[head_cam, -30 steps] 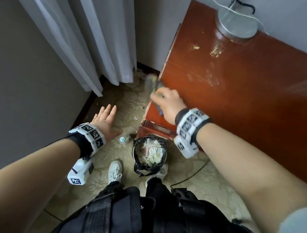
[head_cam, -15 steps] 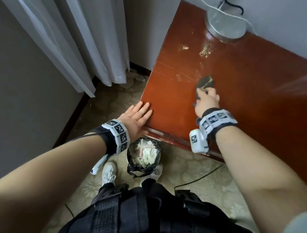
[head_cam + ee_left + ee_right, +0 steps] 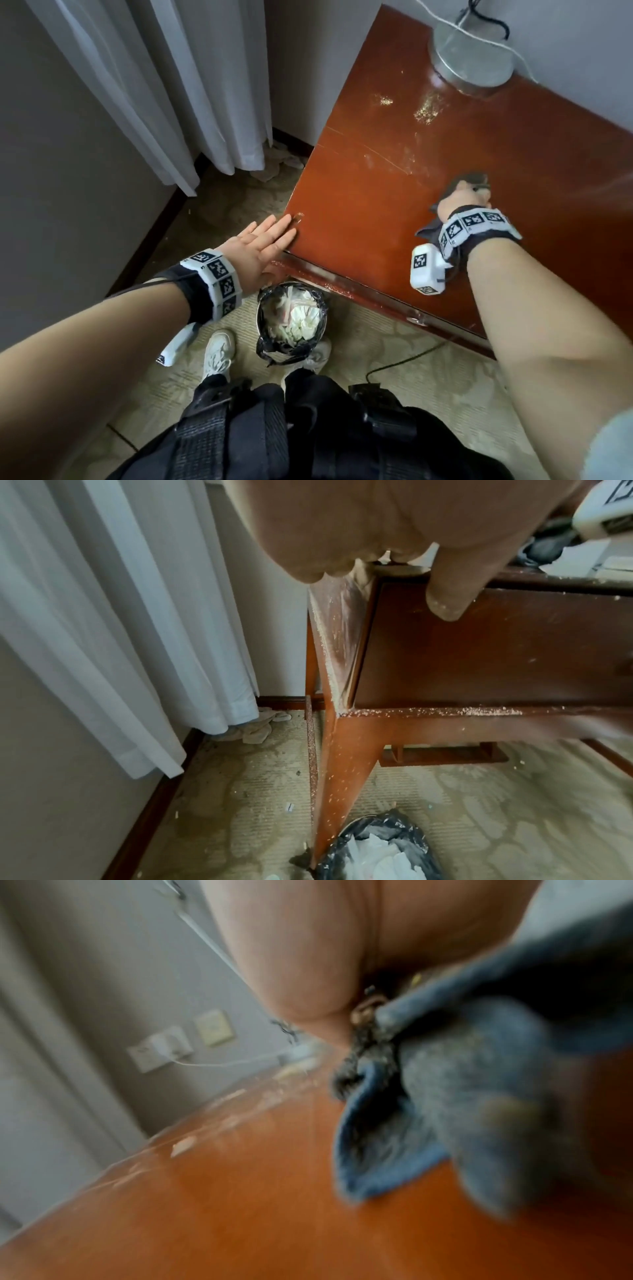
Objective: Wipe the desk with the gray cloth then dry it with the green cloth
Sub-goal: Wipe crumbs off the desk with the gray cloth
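A red-brown wooden desk [image 3: 394, 219] fills the right of the head view, with pale crumbs and smears [image 3: 426, 111] near its far end. My right hand [image 3: 462, 200] grips the bunched gray cloth [image 3: 471, 180] and holds it down on the desktop; in the blurred right wrist view the gray cloth [image 3: 455, 1102] hangs from my palm onto the desk [image 3: 240, 1218]. My left hand [image 3: 265, 240] lies flat with straight fingers on the desk's near left corner. In the left wrist view its thumb [image 3: 452, 593] hangs over the desk front [image 3: 496, 647]. No green cloth shows.
A round metal lamp base [image 3: 471, 56] with cords stands at the desk's far end. A bin lined with a black bag [image 3: 291, 318] full of white paper sits on the carpet below the corner. White curtains [image 3: 164, 85] hang to the left. Wall sockets [image 3: 161, 1047] lie behind.
My right hand has swept the gray cloth from the desk's left edge rightward across the top. My left hand rose from over the floor and settled flat on the desk corner.
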Motion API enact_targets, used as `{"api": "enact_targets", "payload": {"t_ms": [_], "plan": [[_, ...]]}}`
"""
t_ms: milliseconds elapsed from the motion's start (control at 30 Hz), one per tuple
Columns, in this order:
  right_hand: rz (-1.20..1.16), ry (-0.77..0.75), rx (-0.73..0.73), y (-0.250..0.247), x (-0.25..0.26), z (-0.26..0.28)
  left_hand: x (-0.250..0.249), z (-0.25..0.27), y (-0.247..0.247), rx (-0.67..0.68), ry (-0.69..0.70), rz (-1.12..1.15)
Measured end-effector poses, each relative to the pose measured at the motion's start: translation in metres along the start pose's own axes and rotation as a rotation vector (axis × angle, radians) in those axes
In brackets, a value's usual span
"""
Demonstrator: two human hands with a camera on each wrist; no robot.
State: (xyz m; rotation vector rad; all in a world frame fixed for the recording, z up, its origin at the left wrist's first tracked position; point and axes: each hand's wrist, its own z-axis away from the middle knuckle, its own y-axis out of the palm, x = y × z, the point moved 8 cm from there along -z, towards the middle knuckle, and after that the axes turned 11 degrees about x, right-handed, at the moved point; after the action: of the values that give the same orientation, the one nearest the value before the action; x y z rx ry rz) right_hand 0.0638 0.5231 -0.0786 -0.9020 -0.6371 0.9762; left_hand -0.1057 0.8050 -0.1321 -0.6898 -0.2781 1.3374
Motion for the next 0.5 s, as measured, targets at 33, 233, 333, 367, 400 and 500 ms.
{"api": "enact_targets", "payload": {"t_ms": [33, 233, 333, 367, 400, 500], "plan": [[0.04, 0.05, 0.028, 0.007, 0.003, -0.006, 0.002, 0.0, 0.002, -0.016, -0.012, 0.031], [0.177, -0.607, 0.043, 0.045, 0.125, 0.04, 0.038, 0.011, 0.021, -0.114, -0.202, 0.356], [0.253, -0.98, 0.284, 0.087, 0.165, 0.103, 0.049, 0.014, 0.024, -0.138, -0.247, 0.45], [0.265, -1.043, 0.386, 0.097, 0.165, 0.115, 0.051, 0.015, 0.022, -0.149, -0.251, 0.464], [0.27, -1.108, 0.447, 0.1, 0.163, 0.125, 0.051, 0.015, 0.019, -0.161, -0.252, 0.476], [0.096, -1.086, 0.333, 0.061, 0.141, 0.106, 0.052, 0.015, 0.013, -0.189, -0.259, 0.496]]}}
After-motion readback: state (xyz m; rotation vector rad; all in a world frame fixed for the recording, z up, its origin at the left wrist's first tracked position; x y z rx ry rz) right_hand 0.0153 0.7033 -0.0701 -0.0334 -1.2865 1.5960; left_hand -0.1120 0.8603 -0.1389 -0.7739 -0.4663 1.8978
